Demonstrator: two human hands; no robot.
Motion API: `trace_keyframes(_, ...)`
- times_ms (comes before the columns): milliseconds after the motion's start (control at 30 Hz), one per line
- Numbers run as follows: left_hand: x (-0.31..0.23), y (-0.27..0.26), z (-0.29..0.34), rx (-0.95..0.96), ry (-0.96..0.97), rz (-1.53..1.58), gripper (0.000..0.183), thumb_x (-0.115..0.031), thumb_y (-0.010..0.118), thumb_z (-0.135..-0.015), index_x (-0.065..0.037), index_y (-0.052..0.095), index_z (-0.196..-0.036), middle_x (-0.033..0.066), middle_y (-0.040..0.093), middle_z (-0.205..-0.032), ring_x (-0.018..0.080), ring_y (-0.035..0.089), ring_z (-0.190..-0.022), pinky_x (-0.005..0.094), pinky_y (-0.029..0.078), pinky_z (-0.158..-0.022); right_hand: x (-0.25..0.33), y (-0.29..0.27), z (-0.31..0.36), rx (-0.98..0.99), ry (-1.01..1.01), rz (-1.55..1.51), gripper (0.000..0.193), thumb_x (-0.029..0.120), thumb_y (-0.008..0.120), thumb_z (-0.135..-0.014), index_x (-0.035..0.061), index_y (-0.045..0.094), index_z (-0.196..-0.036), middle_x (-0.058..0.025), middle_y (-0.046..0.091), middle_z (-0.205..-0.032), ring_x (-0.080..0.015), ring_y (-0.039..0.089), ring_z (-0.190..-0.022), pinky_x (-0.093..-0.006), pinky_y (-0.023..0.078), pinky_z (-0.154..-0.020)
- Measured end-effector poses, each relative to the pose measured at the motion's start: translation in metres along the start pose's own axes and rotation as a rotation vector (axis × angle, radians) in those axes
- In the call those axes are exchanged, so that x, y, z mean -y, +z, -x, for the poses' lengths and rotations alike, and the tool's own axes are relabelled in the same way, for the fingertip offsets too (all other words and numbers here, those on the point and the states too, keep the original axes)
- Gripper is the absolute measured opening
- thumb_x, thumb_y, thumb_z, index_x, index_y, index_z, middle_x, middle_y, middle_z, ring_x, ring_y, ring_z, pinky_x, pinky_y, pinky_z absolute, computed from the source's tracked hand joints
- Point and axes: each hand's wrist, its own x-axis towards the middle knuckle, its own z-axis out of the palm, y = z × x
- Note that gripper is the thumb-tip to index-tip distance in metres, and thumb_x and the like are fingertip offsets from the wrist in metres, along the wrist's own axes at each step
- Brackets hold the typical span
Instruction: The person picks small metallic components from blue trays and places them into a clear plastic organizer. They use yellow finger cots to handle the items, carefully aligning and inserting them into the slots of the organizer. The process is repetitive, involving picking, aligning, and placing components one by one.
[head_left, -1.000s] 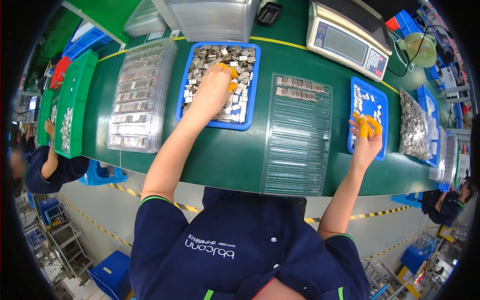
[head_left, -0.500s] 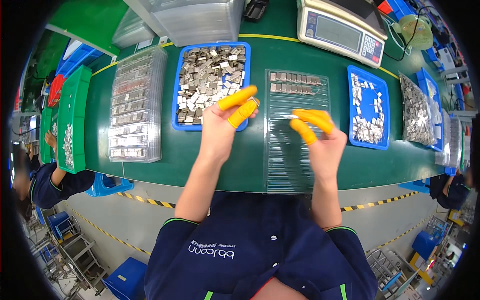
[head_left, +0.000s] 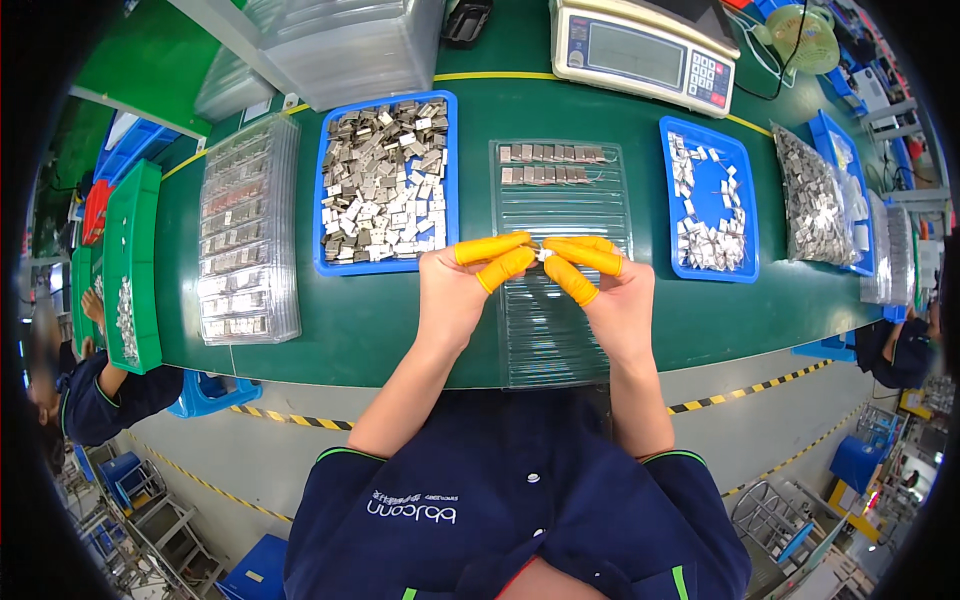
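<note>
Over the clear ribbed plastic tray (head_left: 550, 340), my two hands meet, thumbs and forefingers in yellow finger cots. My right hand (head_left: 618, 295) pinches a small white piece (head_left: 543, 254). My left hand (head_left: 452, 295) is closed at the same spot, its fingertips around something small that they mostly cover. Two rows of small silvery metal parts (head_left: 545, 175) with thin wire-like ends lie at the tray's far end. Left of the tray, a blue bin (head_left: 320, 225) is heaped with small metal housings (head_left: 385, 190). A smaller blue bin (head_left: 754, 215) on the right holds small white pieces (head_left: 712, 250).
A stack of filled clear trays (head_left: 245, 240) stands at the left, beside a green bin (head_left: 148, 260). A weighing scale (head_left: 640, 55) and stacked empty trays (head_left: 350, 50) are at the back. A bag of parts (head_left: 815, 205) lies far right. A co-worker's hand (head_left: 93, 305) shows far left.
My hands were apart and have come together over the tray, the right bringing the white piece to the left's fingertips. The whole view has shifted slightly.
</note>
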Motion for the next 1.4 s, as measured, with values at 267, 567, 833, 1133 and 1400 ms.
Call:
trace_keyframes(267,-0.001,0.0,0.001,0.237,-0.154,0.105,0.02,0.0,0.07,-0.077,0.004,0.068,-0.096,0.0109,0.068,-0.088,0.0138,0.064,-0.078,0.0255,0.052,-0.073,-0.009,-0.019,0.0,0.187,0.242,-0.494,0.031,-0.005,0.074,-0.068,-0.0028,0.066,-0.098,-0.0083,0.067,-0.092,-0.0161,0.061,-0.085,-0.0278,0.05,-0.078)
trace_keyframes(567,0.003,0.009,-0.004,0.27,-0.18,0.071,0.022,-0.003,0.07,-0.078,0.004,0.066,-0.099,0.0103,0.068,-0.086,0.0132,0.064,-0.075,0.0251,0.052,-0.072,-0.008,-0.031,-0.002,0.191,0.371,-0.416,0.022,-0.001,0.073,-0.073,-0.0027,0.068,-0.094,-0.0079,0.067,-0.09,-0.0151,0.062,-0.084,-0.0266,0.05,-0.077)
trace_keyframes(833,-0.001,0.041,-0.018,0.176,0.53,-0.96,0.055,-0.015,0.064,-0.083,0.004,0.041,-0.13,0.0176,0.049,-0.129,0.03,0.046,-0.122,0.0435,0.037,-0.102,-0.009,-0.055,-0.047,-0.183,-0.1,0.304,0.015,0.006,0.07,-0.075,0.0033,0.071,-0.09,-0.008,0.068,-0.09,-0.0173,0.062,-0.086,-0.0288,0.046,-0.08)
trace_keyframes(1133,0.037,0.044,-0.063,0.304,0.717,-1.51,0.063,-0.038,0.05,-0.089,0.002,0.035,-0.135,0.0151,0.033,-0.142,0.0269,0.022,-0.137,0.0435,0.014,-0.112,-0.052,-0.055,-0.081,-0.272,-0.573,1.067,0.016,0.01,0.072,-0.065,0.0091,0.073,-0.082,-0.0036,0.067,-0.083,-0.0231,0.057,-0.087,-0.0364,0.041,-0.088)
trace_keyframes(1400,0.04,0.043,-0.064,0.315,0.711,-1.49,0.063,-0.04,0.05,-0.089,0.004,0.037,-0.132,0.0163,0.035,-0.141,0.0271,0.024,-0.136,0.0432,0.016,-0.112,-0.062,-0.058,-0.079,-0.164,-0.444,0.995,0.018,0.008,0.068,-0.068,0.0107,0.074,-0.085,-0.0026,0.066,-0.088,-0.0219,0.055,-0.094,-0.0353,0.039,-0.091)
